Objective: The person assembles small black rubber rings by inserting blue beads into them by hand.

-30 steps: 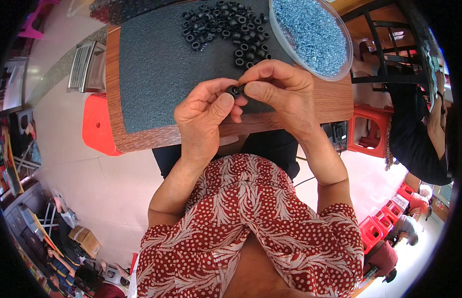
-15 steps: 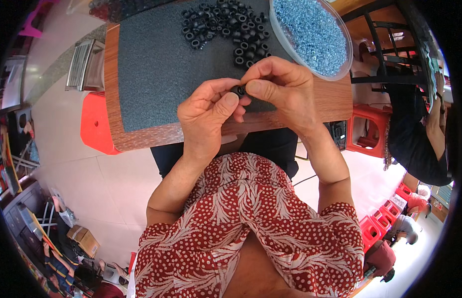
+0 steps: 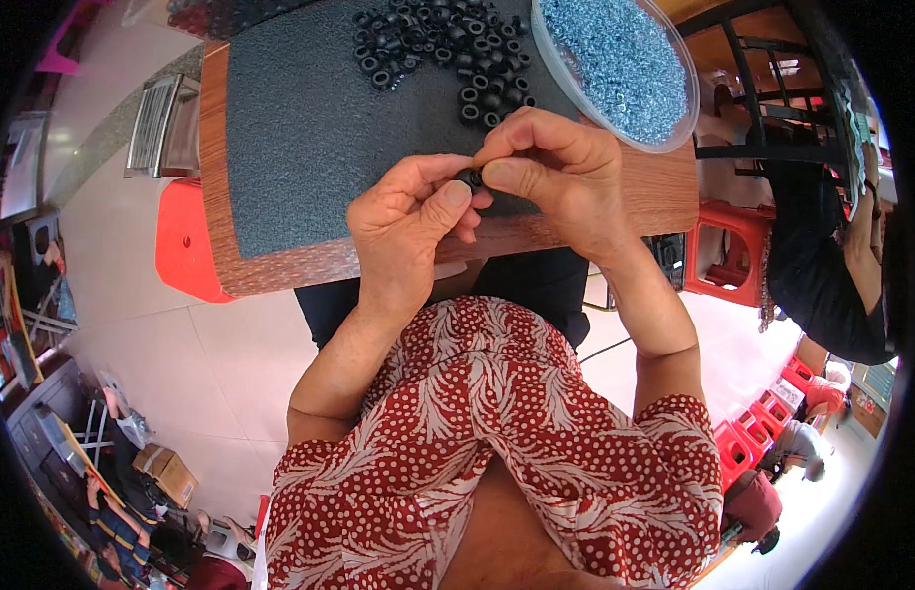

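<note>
A small black ring-shaped piece (image 3: 471, 179) is pinched between the thumb and fingers of my left hand (image 3: 403, 221), just over the table's near edge. My right hand (image 3: 566, 177) meets it from the right, thumb and forefinger closed together against the piece. Whether those fingertips hold anything else is too small to make out. Beyond my hands, a pile of similar black ring-shaped pieces (image 3: 448, 44) lies on a dark grey mat (image 3: 300, 128). To the right of the pile stands a round clear plastic tub (image 3: 690, 98) filled with tiny shiny blue beads (image 3: 620, 64).
The mat covers most of a wood-grained table (image 3: 664, 197). Red plastic stools stand beside it, one at the left (image 3: 187, 241) and one at the right (image 3: 718, 251). Another person's arm and dark clothing (image 3: 822, 256) show at the right. Several people sit farther off, lower right.
The view has shifted a little, with the table sitting slightly higher in it. My hands keep the same grip, and the right fingertips press marginally closer over the black piece.
</note>
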Motion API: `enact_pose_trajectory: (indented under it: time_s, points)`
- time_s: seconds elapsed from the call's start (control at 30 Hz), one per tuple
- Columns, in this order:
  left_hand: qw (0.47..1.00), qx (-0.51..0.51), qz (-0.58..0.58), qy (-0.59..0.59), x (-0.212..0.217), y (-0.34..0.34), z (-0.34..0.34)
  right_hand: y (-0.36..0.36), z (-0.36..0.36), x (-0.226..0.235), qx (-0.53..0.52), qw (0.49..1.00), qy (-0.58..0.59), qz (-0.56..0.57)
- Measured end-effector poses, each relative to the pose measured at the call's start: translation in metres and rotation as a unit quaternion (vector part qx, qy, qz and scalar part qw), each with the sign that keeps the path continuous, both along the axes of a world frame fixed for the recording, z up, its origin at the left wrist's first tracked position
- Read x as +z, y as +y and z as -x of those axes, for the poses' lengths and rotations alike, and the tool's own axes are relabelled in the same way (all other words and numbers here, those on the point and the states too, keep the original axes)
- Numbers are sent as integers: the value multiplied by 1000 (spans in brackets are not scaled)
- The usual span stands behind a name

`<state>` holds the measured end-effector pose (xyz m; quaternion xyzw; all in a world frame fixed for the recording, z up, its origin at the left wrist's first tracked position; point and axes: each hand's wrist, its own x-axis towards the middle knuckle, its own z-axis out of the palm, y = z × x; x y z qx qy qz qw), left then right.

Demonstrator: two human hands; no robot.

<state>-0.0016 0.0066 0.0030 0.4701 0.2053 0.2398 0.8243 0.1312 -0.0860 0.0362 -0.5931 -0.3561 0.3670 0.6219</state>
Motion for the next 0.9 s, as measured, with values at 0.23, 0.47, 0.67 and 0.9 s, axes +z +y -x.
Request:
enact_pose_trajectory:
  time_s: [0.23, 0.47, 0.67, 0.9]
  points:
    - [999, -9, 26, 29, 2, -1, 0, 1, 3, -7, -36, 979, -199, -25]
    - [999, -2, 35, 19, 2, -1, 0, -2, 6, -6, -38, 986, -159, -25]
    - [998, -9, 62, 5, 5, -1, 0, -2, 4, -2, -23, 999, 25, -12]
    - [999, -8, 2, 39, 7, -2, 2, -2, 1, 3, -12, 999, -44, 21]
